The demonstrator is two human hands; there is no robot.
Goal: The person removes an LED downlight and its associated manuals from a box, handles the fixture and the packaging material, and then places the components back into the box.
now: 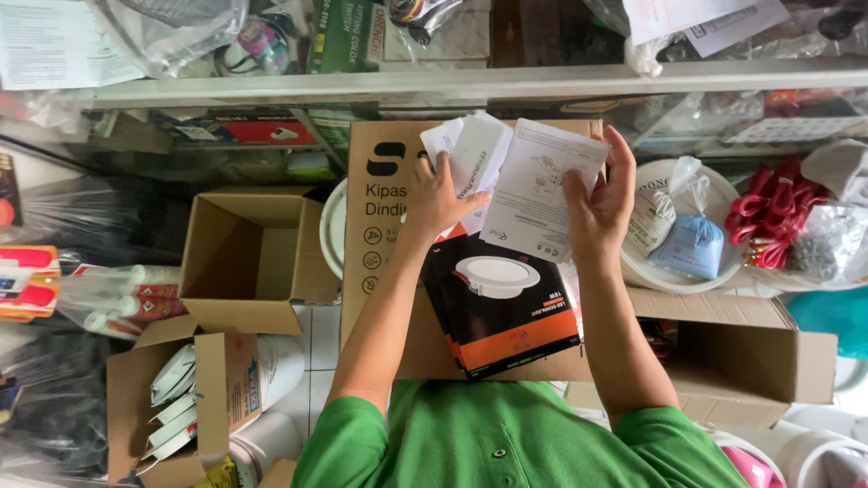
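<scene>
Both hands held white folded paper leaflets (520, 185), left hand (438, 199) and right hand (597, 212) pinching them. Flattened black-and-orange cardboard lamp boxes (506, 312) lay below on a brown carton (380, 217).

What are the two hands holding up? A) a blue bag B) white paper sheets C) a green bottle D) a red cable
B: the left hand and the right hand each hold white paper sheets above a flat black and orange box with a round white lamp pictured on it.
</scene>
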